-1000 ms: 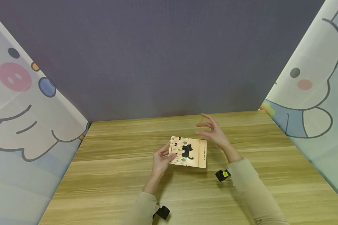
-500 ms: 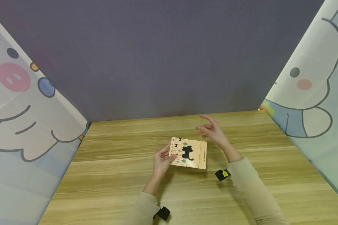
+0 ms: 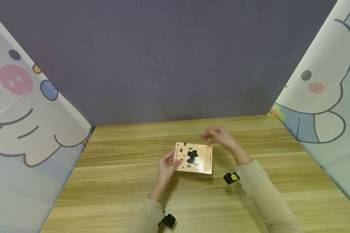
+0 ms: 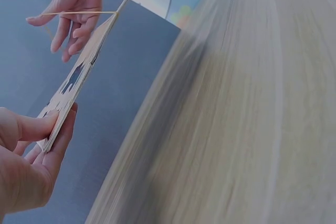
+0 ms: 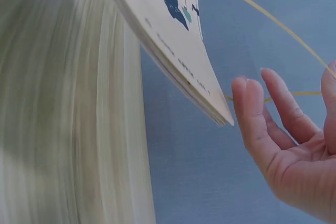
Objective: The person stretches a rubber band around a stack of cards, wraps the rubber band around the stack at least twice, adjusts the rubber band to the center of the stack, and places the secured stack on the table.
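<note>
**Right hand drops toward the notebook, band in tow**

Since the earlier frame, the right hand [image 3: 221, 137] has come down nearer the notebook [image 3: 202, 155], and the yellow band [image 5: 283, 29] between them looks shorter. The left hand [image 3: 166, 167] grips the notebook's left end, thumb on the cover and fingers behind, holding it above the table [image 3: 113, 181]. The right hand is relaxed, not clenched: the band is hooked over one raised finger or thumb, the others loose. One strand meets the notebook's edge near its right end.

To handle this well, the left grip should probably be firm, since the band tugs at the far end. Easing the tension slowly, loose fingers clear of the strands, should avoid a snap-back or bent corner.
</note>
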A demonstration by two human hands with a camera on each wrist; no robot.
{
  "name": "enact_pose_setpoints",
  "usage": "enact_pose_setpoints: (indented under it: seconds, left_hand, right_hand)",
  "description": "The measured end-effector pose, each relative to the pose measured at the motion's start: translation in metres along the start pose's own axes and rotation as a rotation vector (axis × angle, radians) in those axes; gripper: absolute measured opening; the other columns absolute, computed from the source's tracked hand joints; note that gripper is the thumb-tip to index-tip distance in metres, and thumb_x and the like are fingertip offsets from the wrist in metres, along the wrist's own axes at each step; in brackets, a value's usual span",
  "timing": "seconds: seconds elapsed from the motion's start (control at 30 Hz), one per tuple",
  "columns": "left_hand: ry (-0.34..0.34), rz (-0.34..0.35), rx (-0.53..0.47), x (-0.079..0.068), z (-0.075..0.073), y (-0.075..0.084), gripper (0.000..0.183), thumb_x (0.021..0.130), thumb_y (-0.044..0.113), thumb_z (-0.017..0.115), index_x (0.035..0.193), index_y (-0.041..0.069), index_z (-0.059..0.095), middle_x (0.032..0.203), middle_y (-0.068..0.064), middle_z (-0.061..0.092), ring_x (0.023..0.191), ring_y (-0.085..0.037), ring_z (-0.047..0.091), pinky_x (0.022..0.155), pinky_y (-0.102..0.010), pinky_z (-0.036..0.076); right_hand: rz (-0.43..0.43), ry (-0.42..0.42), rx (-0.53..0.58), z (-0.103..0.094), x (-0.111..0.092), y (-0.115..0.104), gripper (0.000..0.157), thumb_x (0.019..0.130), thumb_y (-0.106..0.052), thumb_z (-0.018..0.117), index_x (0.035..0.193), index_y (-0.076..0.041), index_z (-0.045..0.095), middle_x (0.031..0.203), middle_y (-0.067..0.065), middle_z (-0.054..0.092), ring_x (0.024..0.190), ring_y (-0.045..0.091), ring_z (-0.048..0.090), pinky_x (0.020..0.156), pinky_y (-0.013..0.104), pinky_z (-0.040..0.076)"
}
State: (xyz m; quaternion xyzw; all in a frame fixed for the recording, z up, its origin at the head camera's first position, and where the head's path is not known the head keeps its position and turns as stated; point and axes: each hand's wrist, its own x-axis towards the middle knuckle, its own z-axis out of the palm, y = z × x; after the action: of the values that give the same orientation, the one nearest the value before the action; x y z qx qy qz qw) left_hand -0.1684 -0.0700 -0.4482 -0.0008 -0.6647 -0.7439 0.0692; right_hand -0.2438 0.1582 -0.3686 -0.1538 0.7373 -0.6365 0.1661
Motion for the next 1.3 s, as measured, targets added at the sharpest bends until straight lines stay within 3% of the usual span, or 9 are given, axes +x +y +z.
enact_pose_setpoints:
  seconds: [0.3,0.47,0.6,0.8,1.0,1.1,1.3]
  left_hand:
    - [-0.005,0.017,0.002,-0.001,0.002,0.002,0.054,0.068,-0.017,0.065,0.119,-0.003,0.053,0.105,-0.025,0.058,0.059,-0.01,0.061,0.053,-0.018,0.052]
    - [-0.007,-0.004,-0.002,-0.002,0.002,0.003,0.054,0.068,-0.016,0.065,0.118,0.0,0.054,0.11,-0.023,0.056,0.064,-0.014,0.063,0.054,-0.018,0.052]
    - [-0.025,-0.014,-0.004,-0.008,0.004,0.017,0.054,0.068,-0.018,0.063,0.119,-0.004,0.052,0.107,-0.027,0.056,0.066,-0.022,0.064,0.054,-0.019,0.052]
    - [-0.042,-0.016,0.0,-0.013,0.005,0.028,0.053,0.069,-0.019,0.062,0.119,-0.007,0.05,0.1,-0.03,0.058,0.066,-0.027,0.063,0.052,-0.018,0.051]
    - [-0.093,-0.005,-0.041,-0.013,0.005,0.026,0.054,0.069,-0.023,0.059,0.119,-0.01,0.047,0.093,-0.035,0.057,0.076,-0.044,0.059,0.059,-0.029,0.054]
    - [-0.118,0.012,-0.042,-0.013,0.005,0.024,0.054,0.068,-0.024,0.058,0.119,-0.011,0.046,0.093,-0.036,0.056,0.077,-0.046,0.058,0.06,-0.031,0.054]
    - [-0.146,0.001,-0.03,-0.013,0.003,0.022,0.055,0.068,-0.022,0.059,0.12,-0.009,0.046,0.095,-0.035,0.056,0.077,-0.044,0.059,0.062,-0.031,0.054]
  right_hand:
    - [0.147,-0.03,-0.064,-0.007,0.0,-0.005,0.061,0.094,-0.043,0.036,0.089,0.014,0.059,0.076,0.018,0.065,0.06,0.021,0.062,0.059,0.035,0.054]
    - [0.223,-0.067,-0.145,-0.008,-0.001,-0.014,0.063,0.092,-0.046,0.035,0.084,0.011,0.061,0.067,0.013,0.064,0.055,0.02,0.061,0.055,0.031,0.053]
    - [0.251,-0.103,-0.183,-0.009,-0.002,-0.018,0.064,0.093,-0.046,0.035,0.088,0.013,0.061,0.066,0.014,0.064,0.056,0.022,0.062,0.056,0.033,0.054]
    - [0.211,-0.137,-0.184,-0.013,-0.002,-0.016,0.067,0.091,-0.048,0.037,0.1,0.017,0.055,0.081,0.02,0.065,0.067,0.027,0.064,0.06,0.036,0.055]
    - [0.109,-0.188,-0.126,-0.015,-0.001,-0.016,0.051,0.096,-0.027,0.04,0.115,0.02,0.044,0.103,0.028,0.058,0.094,0.041,0.056,0.08,0.047,0.048]
    - [0.077,-0.202,-0.057,-0.016,0.001,-0.015,0.044,0.094,-0.014,0.044,0.122,0.018,0.036,0.11,0.029,0.053,0.099,0.042,0.053,0.087,0.049,0.043]
    - [0.074,-0.211,0.162,-0.016,-0.001,-0.018,0.055,0.087,0.003,0.051,0.131,0.015,0.022,0.125,0.033,0.038,0.097,0.034,0.057,0.089,0.051,0.04]
